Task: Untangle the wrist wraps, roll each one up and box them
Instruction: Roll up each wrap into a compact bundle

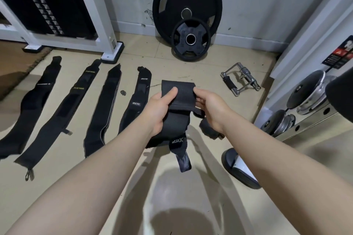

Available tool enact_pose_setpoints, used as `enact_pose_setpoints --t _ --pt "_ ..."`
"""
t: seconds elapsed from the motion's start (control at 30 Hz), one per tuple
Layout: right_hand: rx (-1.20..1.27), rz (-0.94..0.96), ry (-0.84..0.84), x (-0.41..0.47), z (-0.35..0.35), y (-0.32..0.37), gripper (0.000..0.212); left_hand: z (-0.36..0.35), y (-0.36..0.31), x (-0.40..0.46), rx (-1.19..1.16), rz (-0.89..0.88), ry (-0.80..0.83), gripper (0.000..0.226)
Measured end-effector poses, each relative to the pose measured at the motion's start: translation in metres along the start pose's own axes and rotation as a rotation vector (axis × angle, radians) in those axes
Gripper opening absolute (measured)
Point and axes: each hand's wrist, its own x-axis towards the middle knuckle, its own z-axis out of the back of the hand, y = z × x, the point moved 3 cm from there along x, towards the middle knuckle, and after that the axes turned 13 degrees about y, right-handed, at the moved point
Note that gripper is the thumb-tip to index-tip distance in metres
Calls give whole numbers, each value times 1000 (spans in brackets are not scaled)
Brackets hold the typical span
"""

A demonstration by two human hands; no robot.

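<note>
Left hand and right hand both pinch top fold of black woven fabric wrist wrap, thumbs on front, held above beige tiled floor. Rest of wrap hangs below grip, printed tail lowest. Four flat black wrist wraps lie side by side left of grip. Two black round weight plates lean on wall beyond grip; chrome cable handle beyond-right.

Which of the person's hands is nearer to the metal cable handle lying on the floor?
Right. The right hand grips the wrist wrap just left of the cable handle; the left hand, gripping the wrap's other side, sits farther away.
</note>
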Motion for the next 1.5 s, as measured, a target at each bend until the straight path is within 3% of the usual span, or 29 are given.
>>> enact_pose_setpoints --t 0.07,0.23,0.5,0.6,0.7,0.73,0.8,0.9,0.97,1.07,1.17,1.3,1.43,1.5 --pt "-14 30 -27 4 -2 1 14 3 0 -4 76 -13 -36 19" --pt "-226 60 -313 23 -5 12 5 2 -22 -6 150 -2 -26 23" --pt "-357 476 -206 23 -20 111 20 -11 -105 0 139 -297 89 44" --pt "-255 547 -97 16 -18 124 18 -13 -117 3 231 -348 107 38" --pt "-340 323 -145 28 -8 89 13 -5 -84 11 491 -149 11 5" --pt "-391 182 -179 33 -4 70 19 2 -65 14 527 -45 -48 21" --pt "-363 -102 -185 38 3 27 30 10 -30 16 452 65 -77 35" --pt "-219 -290 -118 31 3 -19 33 17 10 14 264 127 -86 21" --pt "-142 -324 -50 22 0 -39 32 25 32 12 170 157 -168 10" --pt "-39 -405 46 7 -7 -59 24 33 59 10 73 195 -268 26" --pt "-95 -409 64 -3 -7 -70 9 35 77 6 54 196 -342 26" --pt "-116 -333 88 -11 -1 -72 32 39 90 3 76 178 -399 30" --pt "-54 -261 279 -22 -2 -63 29 45 92 -1 108 133 -444 19" --pt "24 -266 384 -26 -2 -62 48 43 92 -5 -102 74 -402 8"
